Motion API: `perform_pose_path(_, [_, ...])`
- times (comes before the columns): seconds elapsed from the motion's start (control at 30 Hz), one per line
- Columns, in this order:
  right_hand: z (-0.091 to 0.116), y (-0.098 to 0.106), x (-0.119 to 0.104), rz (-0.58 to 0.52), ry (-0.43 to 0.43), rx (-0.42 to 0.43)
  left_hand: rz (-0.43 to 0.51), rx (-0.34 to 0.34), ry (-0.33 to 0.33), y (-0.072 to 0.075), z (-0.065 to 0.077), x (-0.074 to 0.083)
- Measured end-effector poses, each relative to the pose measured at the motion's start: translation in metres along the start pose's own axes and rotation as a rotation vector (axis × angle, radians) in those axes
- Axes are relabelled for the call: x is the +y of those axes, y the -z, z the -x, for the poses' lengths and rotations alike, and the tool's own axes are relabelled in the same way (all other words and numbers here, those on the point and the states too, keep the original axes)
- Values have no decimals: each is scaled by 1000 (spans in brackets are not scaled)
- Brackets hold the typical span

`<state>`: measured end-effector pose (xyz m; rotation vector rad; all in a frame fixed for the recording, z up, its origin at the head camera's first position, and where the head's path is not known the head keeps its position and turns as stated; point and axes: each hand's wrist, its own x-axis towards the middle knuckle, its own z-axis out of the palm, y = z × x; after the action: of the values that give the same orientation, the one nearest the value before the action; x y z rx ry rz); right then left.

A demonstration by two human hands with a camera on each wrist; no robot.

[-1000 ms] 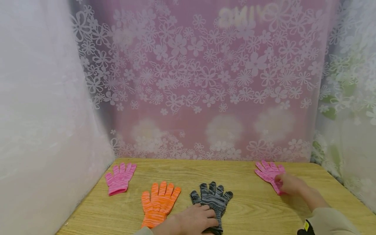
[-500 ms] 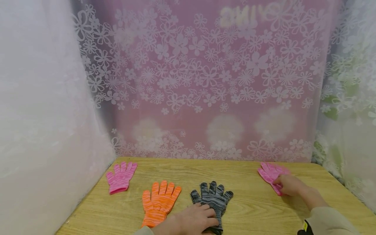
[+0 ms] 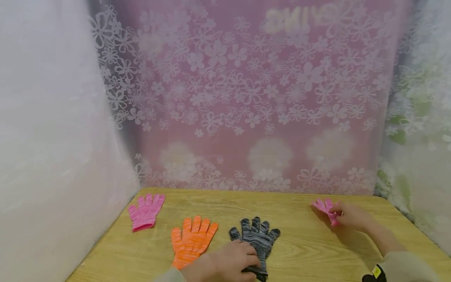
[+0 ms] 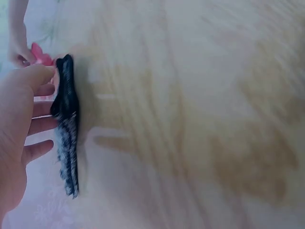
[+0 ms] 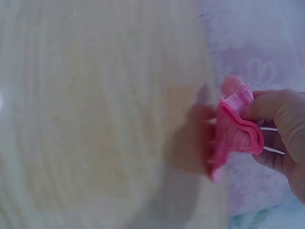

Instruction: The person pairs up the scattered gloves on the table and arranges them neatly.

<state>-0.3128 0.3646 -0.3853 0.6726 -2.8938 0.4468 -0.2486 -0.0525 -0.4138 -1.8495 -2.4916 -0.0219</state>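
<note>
My left hand (image 3: 234, 258) rests at the cuff end of a grey-and-black knitted glove (image 3: 258, 239) on the table. In the left wrist view its fingers (image 4: 43, 125) look spread and fairly straight against the glove, seen edge-on with its black cuff up. On the far right, my right hand (image 3: 354, 217) pinches a pink knitted glove (image 3: 325, 205) by the cuff, between thumb and fingers. The right wrist view has this glove (image 5: 238, 119) sagging and partly folded, with its shadow on the table. An orange knitted glove (image 3: 193, 239) lies flat beside my left forearm, its cuff partly covered.
Another pink glove (image 3: 146, 211) lies flat at the table's back left. The wooden table (image 3: 299, 254) ends at a pinkish flower-patterned curtain (image 3: 253, 98). Pale translucent sheets (image 3: 53, 137) hang along both sides.
The right hand has gathered and raised its pink glove, which lay spread on the table; the glove now looks smaller and casts a shadow. The left hand has shifted slightly, showing more black cuff.
</note>
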Motion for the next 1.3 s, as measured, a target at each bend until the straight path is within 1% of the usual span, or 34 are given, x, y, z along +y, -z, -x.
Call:
perform_pose_path(0.07, [-2,13,-6,-33,-25,18,4,40,15,5,1,-2])
perform_pose_path(0.13, [-5,24,-13,-55,-39,26,-17,78,33,10,3,-4])
perform_pose_path(0.2, [-7,34,-21,-70,-26,30,-38,111,49,14,6,-6])
perform_pose_path(0.33, [-9,49,-37,-73,-16,21,-54,128,110,18,13,-12])
perform_pose_path(0.4, [-9,54,-45,-67,-23,20,-41,139,167,19,18,-16])
perform_pose_path(0.47, [-9,57,-51,-50,-28,23,-15,143,241,22,25,-21])
perform_pose_path(0.53, [-8,59,-55,-36,-13,32,12,147,323,27,34,-27])
perform_pose_path(0.63, [-5,62,-61,-31,28,48,44,173,443,32,51,-40])
perform_pose_path(0.73, [-1,63,-66,-8,77,74,90,233,536,35,72,-55])
perform_pose_path(0.8, [2,63,-68,11,87,86,142,279,591,36,86,-64])
perform_pose_path(0.9, [6,62,-71,48,88,92,202,311,701,36,108,-76])
perform_pose_path(0.97, [8,61,-74,63,84,91,244,311,790,35,123,-83])
perform_pose_path(1.0, [9,60,-75,65,84,89,255,299,840,34,130,-87])
perform_pose_path(1.07, [10,59,-77,66,91,85,279,284,918,33,144,-93])
perform_pose_path(1.13, [11,58,-80,55,102,79,317,278,967,32,157,-99])
perform_pose_path(1.23, [13,57,-83,41,120,80,316,291,990,30,174,-107])
perform_pose_path(1.3, [14,56,-85,45,131,87,290,304,1001,30,185,-112])
